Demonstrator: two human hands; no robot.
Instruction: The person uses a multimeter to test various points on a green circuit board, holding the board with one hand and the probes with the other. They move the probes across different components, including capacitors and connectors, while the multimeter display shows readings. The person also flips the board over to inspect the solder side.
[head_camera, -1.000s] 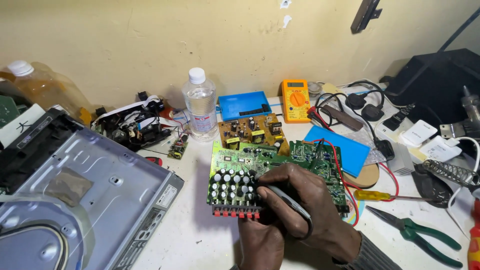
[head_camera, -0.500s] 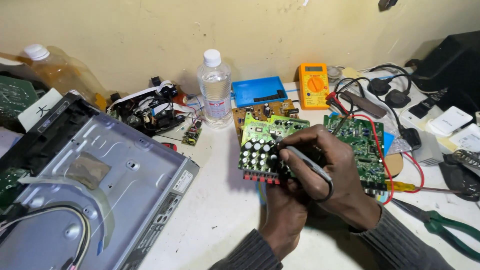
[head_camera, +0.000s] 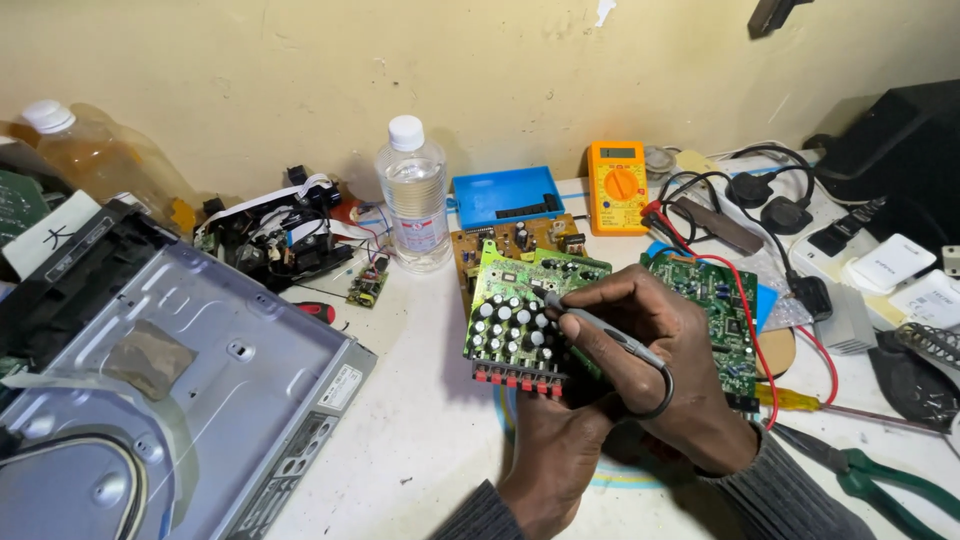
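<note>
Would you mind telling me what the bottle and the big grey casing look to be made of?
Bottle: clear, glossy plastic by its look, with see-through walls and a white screw cap.
Grey casing: probably sheet metal with a dull finish, given its stamped holes and folded edges.

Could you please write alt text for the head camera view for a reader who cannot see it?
On a cluttered white workbench, the right hand touches a grey probe to a green circuit board that the left hand props up from below. A clear bottle, yellow multimeter and grey metal chassis surround them.
</note>
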